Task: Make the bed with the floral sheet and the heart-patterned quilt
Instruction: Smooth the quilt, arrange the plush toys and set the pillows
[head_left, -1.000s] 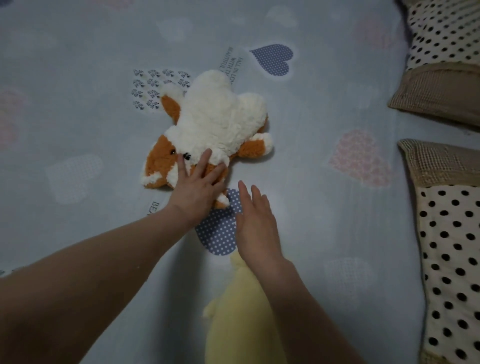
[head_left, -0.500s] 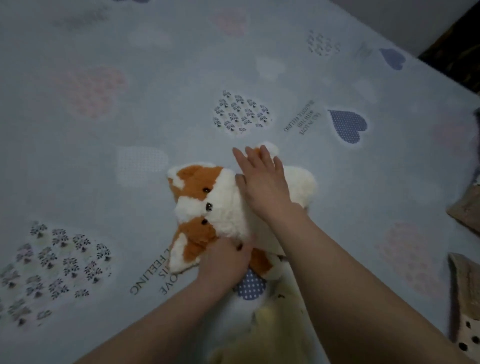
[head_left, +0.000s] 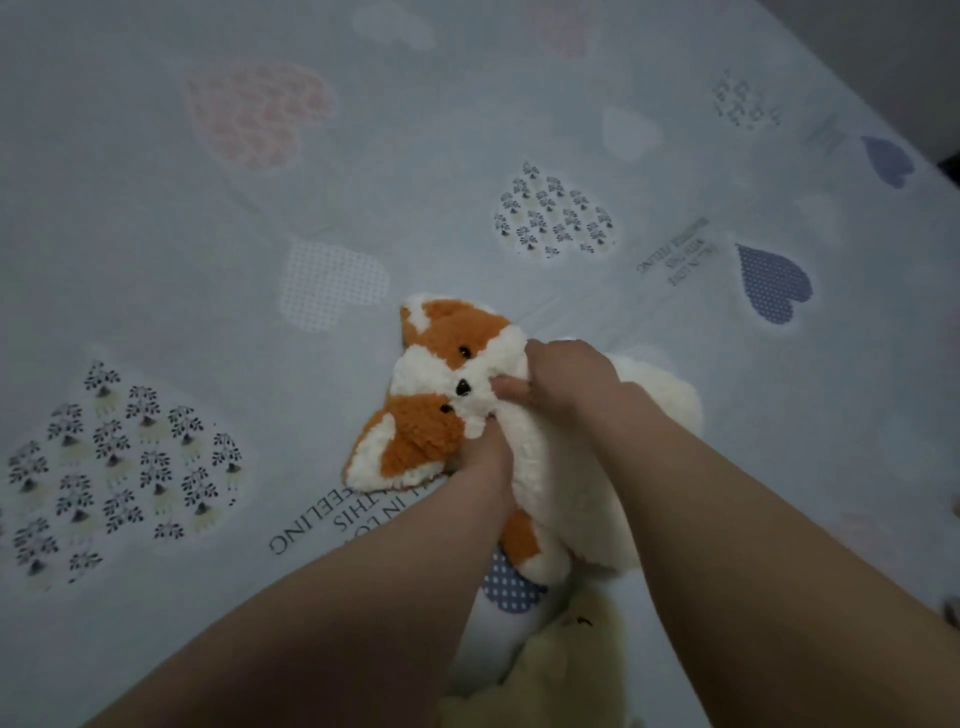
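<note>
The heart-patterned quilt (head_left: 218, 270) was the largest item and filled nearly the whole head view. It lay spread flat over the bed, pale blue-grey, with only a faint crease near the centre. Its print comprised large hearts: a pink heart (head_left: 254, 111) at upper left, a navy dotted heart (head_left: 774, 283) at right, and hearts filled with small dark plant motifs. Lines of printed lettering (head_left: 332, 519) ran between the hearts.

A plush dog (head_left: 415, 441) lay on the quilt just below the centre of the view. Its head was orange and white, with black eyes and nose. Its cream body extended toward the lower right, partly covered by both forearms.

The left hand (head_left: 483, 462) gripped the plush dog beneath the head. Its fingers were curled and sunk into the fur, so the fingertips were hidden. The right hand (head_left: 566, 379) gripped the toy at the neck. Its fingers were curled together over the top, and the thumb (head_left: 511, 387) was pressed into the white fur beside the muzzle.

A pale yellow plush toy (head_left: 561, 670) lay at the bottom edge, just below the dog and between the forearms.

The quilt's far edge ran diagonally across the upper right corner. The strip beyond it was too dim to identify.
</note>
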